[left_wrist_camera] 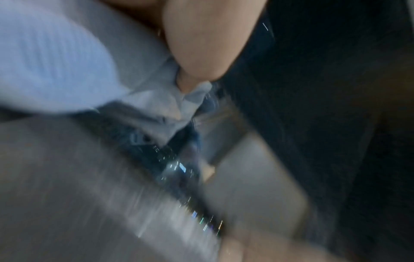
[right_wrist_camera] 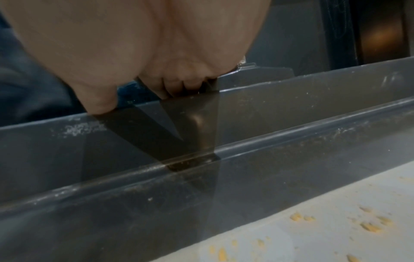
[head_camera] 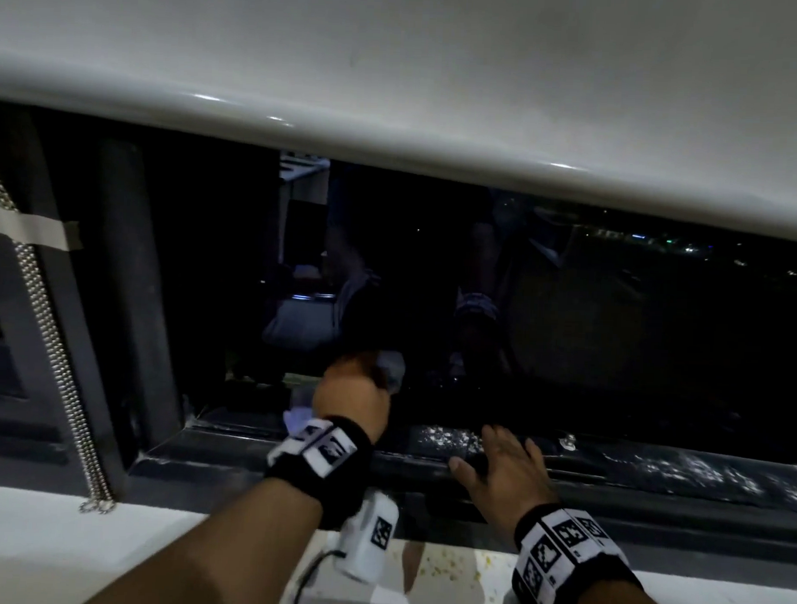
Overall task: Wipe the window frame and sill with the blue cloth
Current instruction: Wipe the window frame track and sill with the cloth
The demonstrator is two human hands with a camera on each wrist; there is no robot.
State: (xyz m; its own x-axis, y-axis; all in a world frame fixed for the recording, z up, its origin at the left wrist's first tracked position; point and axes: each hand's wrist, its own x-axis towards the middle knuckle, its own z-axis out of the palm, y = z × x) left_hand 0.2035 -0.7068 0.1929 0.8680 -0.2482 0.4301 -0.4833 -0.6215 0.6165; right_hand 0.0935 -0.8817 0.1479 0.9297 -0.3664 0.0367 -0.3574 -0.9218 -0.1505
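My left hand (head_camera: 355,386) grips the pale blue cloth (head_camera: 392,369) above the dark window frame track (head_camera: 248,425), close to the dark glass. In the blurred left wrist view the cloth (left_wrist_camera: 56,62) bunches under my thumb (left_wrist_camera: 201,44). My right hand (head_camera: 501,463) rests flat on the frame's bottom rail (head_camera: 652,473), fingers spread over its edge. In the right wrist view the fingers (right_wrist_camera: 98,101) press on top of the grey rail (right_wrist_camera: 291,109), which carries white dust specks.
A white sill (head_camera: 40,542) runs below the frame, with yellowish crumbs (right_wrist_camera: 369,225) near my right wrist. A beaded blind chain (head_camera: 52,335) hangs at left, taped to the vertical frame post. A white rolled blind (head_camera: 394,98) spans above.
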